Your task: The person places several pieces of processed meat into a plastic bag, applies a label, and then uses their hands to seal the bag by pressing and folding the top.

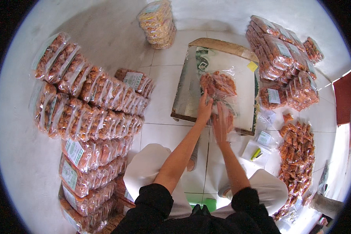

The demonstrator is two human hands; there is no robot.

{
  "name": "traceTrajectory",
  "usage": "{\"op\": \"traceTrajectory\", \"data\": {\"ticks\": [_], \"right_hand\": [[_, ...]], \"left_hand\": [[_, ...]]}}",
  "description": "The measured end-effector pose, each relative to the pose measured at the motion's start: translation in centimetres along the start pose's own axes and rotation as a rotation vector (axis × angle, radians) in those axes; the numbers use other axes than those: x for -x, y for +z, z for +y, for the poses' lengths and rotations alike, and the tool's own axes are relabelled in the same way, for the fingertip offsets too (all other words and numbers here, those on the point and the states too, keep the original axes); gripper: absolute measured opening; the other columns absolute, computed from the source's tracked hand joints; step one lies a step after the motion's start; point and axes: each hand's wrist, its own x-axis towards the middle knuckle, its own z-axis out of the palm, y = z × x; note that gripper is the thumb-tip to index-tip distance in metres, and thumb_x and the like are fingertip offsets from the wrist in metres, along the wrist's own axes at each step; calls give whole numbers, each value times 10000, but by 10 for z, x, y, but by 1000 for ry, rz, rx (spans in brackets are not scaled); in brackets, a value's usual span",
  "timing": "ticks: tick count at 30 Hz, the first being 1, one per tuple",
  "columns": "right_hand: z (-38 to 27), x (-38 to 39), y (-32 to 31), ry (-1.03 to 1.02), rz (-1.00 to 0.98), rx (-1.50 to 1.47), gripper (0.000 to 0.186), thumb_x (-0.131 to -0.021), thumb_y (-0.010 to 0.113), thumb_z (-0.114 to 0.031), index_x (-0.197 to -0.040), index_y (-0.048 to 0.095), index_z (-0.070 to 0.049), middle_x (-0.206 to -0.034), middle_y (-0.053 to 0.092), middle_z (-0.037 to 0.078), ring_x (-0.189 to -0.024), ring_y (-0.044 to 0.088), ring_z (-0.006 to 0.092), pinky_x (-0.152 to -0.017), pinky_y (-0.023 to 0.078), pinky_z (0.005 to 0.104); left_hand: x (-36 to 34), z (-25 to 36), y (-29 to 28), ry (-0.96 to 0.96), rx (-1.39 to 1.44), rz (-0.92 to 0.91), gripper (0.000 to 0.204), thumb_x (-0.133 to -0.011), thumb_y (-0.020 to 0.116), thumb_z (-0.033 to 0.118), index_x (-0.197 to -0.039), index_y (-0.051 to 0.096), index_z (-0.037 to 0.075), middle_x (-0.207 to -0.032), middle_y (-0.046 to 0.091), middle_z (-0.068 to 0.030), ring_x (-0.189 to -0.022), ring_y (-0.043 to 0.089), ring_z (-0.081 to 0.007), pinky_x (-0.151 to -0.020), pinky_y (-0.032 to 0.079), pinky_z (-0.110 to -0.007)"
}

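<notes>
A clear plastic bag (229, 102) with reddish-brown snack packets (224, 84) lies across a low worn table (243, 93) before me. My left hand (205, 108) closes on the bag's left side, its fingertips against a packet. Beside it, my right hand (220, 124) grips the lower part of the bag, where more reddish-brown packets show through the plastic. The right fingers are a little blurred, and glare on the film hides where the two hands' grips meet.
Filled bags (101, 89) are stacked along the left wall, with another stack (158, 25) at the back. More bags (279, 50) stand at the right, above a heap of loose packets (298, 160). A tray (247, 150) holds a yellow-green cutter (256, 154).
</notes>
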Motion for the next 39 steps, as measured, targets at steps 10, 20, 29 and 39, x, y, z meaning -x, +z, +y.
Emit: {"op": "traceTrajectory", "data": {"ticks": [10, 20, 29, 39], "right_hand": [[-8, 58, -37, 231, 196, 353, 500, -824, 531, -119, -1254, 335, 43, -1190, 371, 245, -1153, 326, 371, -973, 246, 456], [-25, 24, -46, 321, 31, -78, 257, -822, 521, -46, -1073, 506, 6, -991, 541, 110, -901, 557, 233, -780, 442, 336], [-22, 19, -39, 129, -44, -173, 313, -832, 529, -79, -1143, 519, -41, -1073, 573, 138, -960, 561, 233, -821, 427, 307], [-34, -33, -13, 418, -165, -893, 287, -900, 406, -113, -1157, 505, -32, -1164, 505, 136, -1011, 503, 224, -831, 401, 286]], "left_hand": [[12, 11, 1, 71, -28, 43, 580, -836, 497, 93, -1360, 247, 102, -1362, 302, -160, -1266, 281, -267, -1034, 212, -329], [5, 13, -11, -231, 133, 324, 429, -878, 494, 347, -1140, 436, 12, -960, 592, -131, -842, 564, -212, -757, 437, -335], [-5, 10, 5, -163, -183, 275, 481, -841, 553, 375, -1131, 476, -2, -1004, 575, -108, -917, 554, -201, -791, 434, -305], [8, 39, 12, -406, 243, 115, 650, -841, 489, 485, -1329, 309, 95, -1220, 462, -138, -1108, 447, -251, -915, 345, -331]]}}
